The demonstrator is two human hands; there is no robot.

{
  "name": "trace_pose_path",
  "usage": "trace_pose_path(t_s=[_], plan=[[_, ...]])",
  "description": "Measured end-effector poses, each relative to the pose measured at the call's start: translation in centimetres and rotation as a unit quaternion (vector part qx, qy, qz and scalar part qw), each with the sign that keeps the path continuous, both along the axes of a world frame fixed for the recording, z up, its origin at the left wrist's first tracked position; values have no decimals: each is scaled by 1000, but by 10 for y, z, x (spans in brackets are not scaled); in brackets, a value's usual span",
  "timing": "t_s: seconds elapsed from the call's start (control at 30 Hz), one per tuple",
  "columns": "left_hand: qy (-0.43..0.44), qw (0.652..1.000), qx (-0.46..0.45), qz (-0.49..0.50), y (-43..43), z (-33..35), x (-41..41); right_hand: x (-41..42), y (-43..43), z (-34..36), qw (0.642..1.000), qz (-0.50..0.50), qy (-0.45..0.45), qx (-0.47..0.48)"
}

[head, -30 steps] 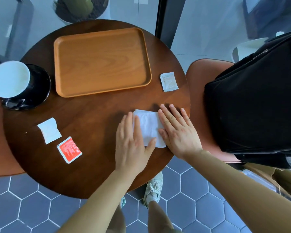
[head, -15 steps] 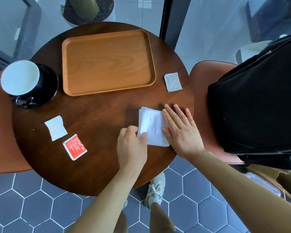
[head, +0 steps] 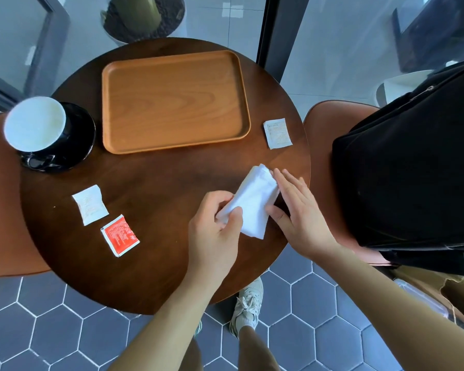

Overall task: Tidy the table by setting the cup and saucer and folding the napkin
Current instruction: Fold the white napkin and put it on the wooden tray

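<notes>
A folded white napkin (head: 253, 200) is at the right front of the round dark wooden table (head: 156, 188), lifted and tilted. My left hand (head: 214, 231) pinches its near left corner between thumb and fingers. My right hand (head: 298, 210) rests flat with fingers spread against the napkin's right edge. A white-lined black cup (head: 35, 124) stands on a black saucer (head: 78, 145) at the table's far left edge. An empty wooden tray (head: 174, 100) lies at the back centre.
Two white sachets (head: 90, 204) (head: 277, 133) and a red sachet (head: 119, 235) lie on the table. A brown chair with a black bag (head: 413, 167) stands at right, another brown chair seat (head: 3, 199) at left. Glass panels and a plant pot are behind.
My left hand went from lying flat on the napkin to pinching its corner and lifting it, turning the napkin diagonal. My right hand stayed at the napkin's right side.
</notes>
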State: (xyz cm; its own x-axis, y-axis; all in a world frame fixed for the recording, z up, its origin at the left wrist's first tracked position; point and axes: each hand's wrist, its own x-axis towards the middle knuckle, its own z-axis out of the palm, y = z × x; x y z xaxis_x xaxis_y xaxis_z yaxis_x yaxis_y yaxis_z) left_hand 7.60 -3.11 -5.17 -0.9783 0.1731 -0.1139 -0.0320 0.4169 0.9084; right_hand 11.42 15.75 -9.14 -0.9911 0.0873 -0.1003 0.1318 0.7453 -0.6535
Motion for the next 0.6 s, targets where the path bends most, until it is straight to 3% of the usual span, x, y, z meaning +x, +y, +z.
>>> trace_pose_path(t_s=[0.17, 0.33, 0.43, 0.5, 0.6], plan=[[-49, 992, 114, 14, -9, 17, -23, -14, 1, 27, 952, -39, -28, -303], [-118, 970, 194, 84, -21, 23, -46, -33, -6, 40, 906, -63, -51, -416], [-210, 941, 239, 115, -29, 18, -52, -38, -21, 37, 905, -137, -29, -402], [-246, 943, 197, 106, -35, 14, -49, -42, -32, 34, 908, -184, -13, -376], [-219, 966, 113, 83, -47, 7, -43, -47, -50, 30, 921, -203, 1, -333]])
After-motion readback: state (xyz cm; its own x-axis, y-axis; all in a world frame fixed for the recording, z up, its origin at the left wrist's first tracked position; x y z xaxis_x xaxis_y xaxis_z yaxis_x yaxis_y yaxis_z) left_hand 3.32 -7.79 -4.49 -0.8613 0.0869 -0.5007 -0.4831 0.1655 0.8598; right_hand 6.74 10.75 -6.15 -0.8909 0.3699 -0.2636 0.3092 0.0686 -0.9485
